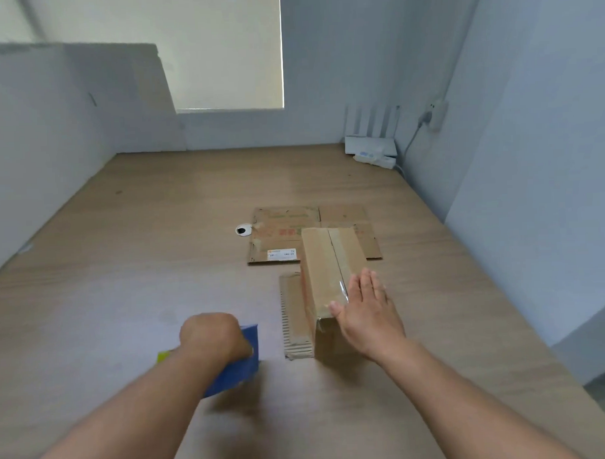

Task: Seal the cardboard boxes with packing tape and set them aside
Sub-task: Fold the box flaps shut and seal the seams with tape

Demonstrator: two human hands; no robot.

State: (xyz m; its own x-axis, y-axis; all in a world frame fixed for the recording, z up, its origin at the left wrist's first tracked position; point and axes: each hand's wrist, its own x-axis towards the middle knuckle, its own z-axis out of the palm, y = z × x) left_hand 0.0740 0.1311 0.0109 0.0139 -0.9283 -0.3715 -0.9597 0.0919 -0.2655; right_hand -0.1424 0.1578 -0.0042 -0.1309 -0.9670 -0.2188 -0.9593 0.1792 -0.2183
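The right hand (pixel 365 311) is lying flat, fingers straight, pressing the tape (pixel 337 259) onto the box (pixel 316 266) at the middle of the tabletop (pixel 124 270). Firm strokes along the seam toward twelve o'clock should be bonding it best. At the box's eight o'clock, the left hand (pixel 214 335) is gripping what is probably a blue tape dispenser (pixel 242 367).

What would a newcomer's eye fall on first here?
The tall cardboard box at centre, with the right hand flat on its taped top. Left of it, the left hand grips a blue tape dispenser. Behind the box lies a flattened carton.
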